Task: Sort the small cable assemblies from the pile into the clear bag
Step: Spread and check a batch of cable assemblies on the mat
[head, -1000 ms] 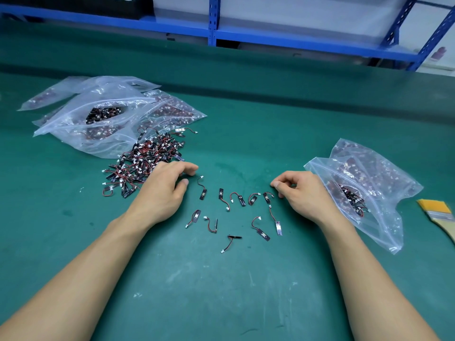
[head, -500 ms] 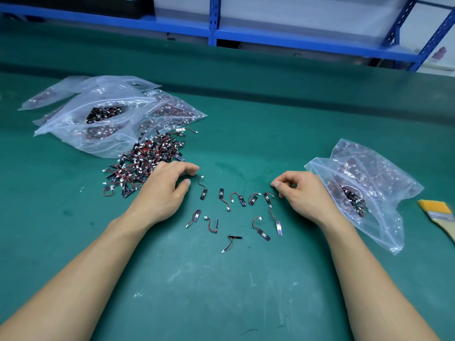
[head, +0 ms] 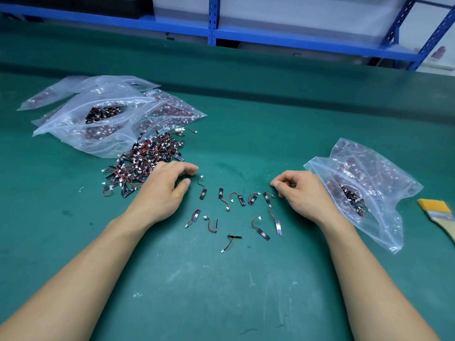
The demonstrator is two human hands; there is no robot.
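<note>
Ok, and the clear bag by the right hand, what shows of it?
The clear zip-top plastic bag lies crumpled on the green mat, mouth gaping toward the right hand, whose knuckles seem to touch its rim. A clump of black-and-red cable assemblies sits inside near the opening; reddish marks show through the film.
</note>
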